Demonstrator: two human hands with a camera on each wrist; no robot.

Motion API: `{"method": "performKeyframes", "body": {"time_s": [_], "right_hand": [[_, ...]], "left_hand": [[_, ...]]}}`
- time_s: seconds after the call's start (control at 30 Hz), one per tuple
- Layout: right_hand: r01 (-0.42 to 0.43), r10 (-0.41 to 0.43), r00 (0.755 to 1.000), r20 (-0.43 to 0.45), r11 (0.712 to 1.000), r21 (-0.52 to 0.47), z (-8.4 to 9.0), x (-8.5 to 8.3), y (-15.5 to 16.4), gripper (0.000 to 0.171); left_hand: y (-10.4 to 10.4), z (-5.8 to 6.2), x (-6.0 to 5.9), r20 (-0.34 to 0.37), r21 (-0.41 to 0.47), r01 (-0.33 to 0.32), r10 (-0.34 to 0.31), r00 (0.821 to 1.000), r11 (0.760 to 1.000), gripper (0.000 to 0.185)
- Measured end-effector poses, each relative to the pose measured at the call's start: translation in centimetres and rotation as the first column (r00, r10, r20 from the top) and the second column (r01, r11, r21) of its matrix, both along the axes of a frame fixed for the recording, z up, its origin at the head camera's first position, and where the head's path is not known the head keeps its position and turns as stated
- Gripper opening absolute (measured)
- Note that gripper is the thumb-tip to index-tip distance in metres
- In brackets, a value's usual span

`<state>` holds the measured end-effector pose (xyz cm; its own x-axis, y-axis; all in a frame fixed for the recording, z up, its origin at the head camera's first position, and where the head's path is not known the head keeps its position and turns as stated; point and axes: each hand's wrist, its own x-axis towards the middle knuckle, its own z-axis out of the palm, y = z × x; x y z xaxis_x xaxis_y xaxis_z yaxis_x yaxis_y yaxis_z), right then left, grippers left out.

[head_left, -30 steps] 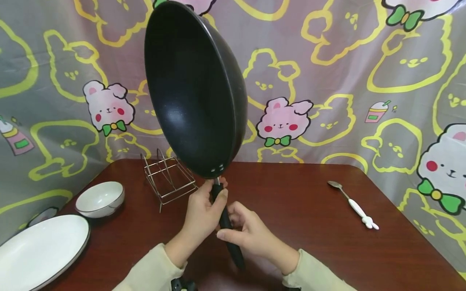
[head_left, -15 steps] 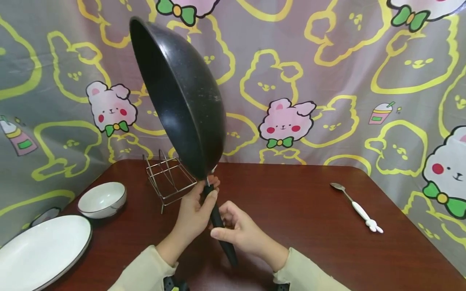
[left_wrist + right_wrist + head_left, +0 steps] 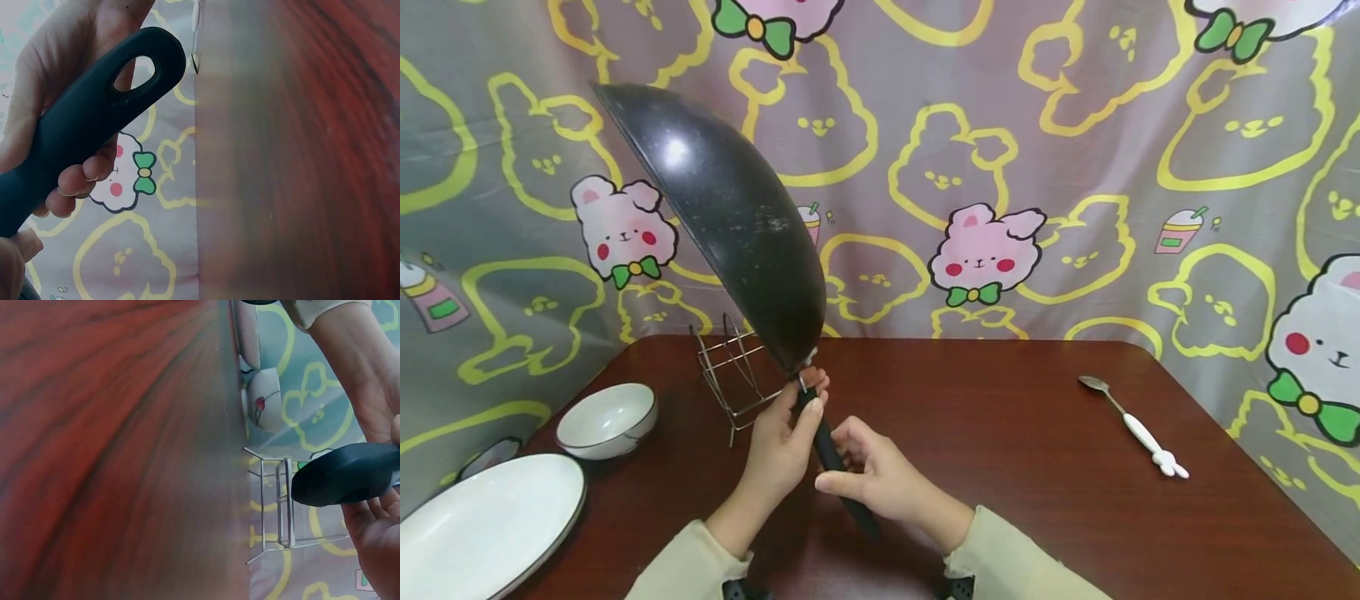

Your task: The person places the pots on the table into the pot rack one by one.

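Observation:
A black wok (image 3: 730,217) is held up over the table, tilted to the left with its scuffed outer side facing me. My left hand (image 3: 781,442) grips the upper part of its black handle (image 3: 829,454), just below where it joins the pan. Lower down, my right hand (image 3: 880,475) holds the same handle between thumb and curled fingers. In the left wrist view the handle's end, with its oval hanging hole, sticks out past the right hand (image 3: 81,69). The wok's inside is turned away and hidden.
A wire rack (image 3: 733,367) stands behind the left hand, partly covered by the wok. On the left are a white bowl (image 3: 606,421) and a large white plate (image 3: 490,525). A spoon with a white handle (image 3: 1142,433) lies on the right. A patterned curtain (image 3: 1075,167) hangs behind the table.
Both hands have moved slightly left with the wok. It has tipped further left and turned, so its outer side shows in place of the inside.

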<state>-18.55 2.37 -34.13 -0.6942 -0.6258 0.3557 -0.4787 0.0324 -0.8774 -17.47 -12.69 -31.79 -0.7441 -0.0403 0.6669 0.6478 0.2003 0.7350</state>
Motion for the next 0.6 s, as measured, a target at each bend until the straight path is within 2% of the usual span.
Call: {"method": "performKeyframes", "body": {"time_s": [0.13,0.3,0.37,0.6], "right_hand": [[0.005,-0.005,1.0,0.022,1.0,-0.001,-0.1,0.0,-0.5,0.028],[0.03,-0.03,0.999,0.044,0.999,0.018,-0.2,0.1,-1.0,0.029],[0.037,-0.038,0.999,0.035,0.999,0.022,-0.2,0.1,-1.1,0.03],[0.04,-0.042,0.998,0.036,0.998,0.045,-0.3,-0.2,-1.4,0.029]], "left_hand": [[-0.4,-0.2,0.0,0.0,0.007,-0.011,0.011,1.0,1.0,0.031],[-0.8,-0.6,-0.1,0.018,0.037,0.007,-0.008,1.0,0.999,0.031],[-0.9,-0.6,-0.1,0.029,0.059,0.018,-0.02,0.999,0.998,0.032],[-1.2,-1.1,-0.4,0.091,0.088,-0.009,0.001,0.996,0.996,0.033]]}}
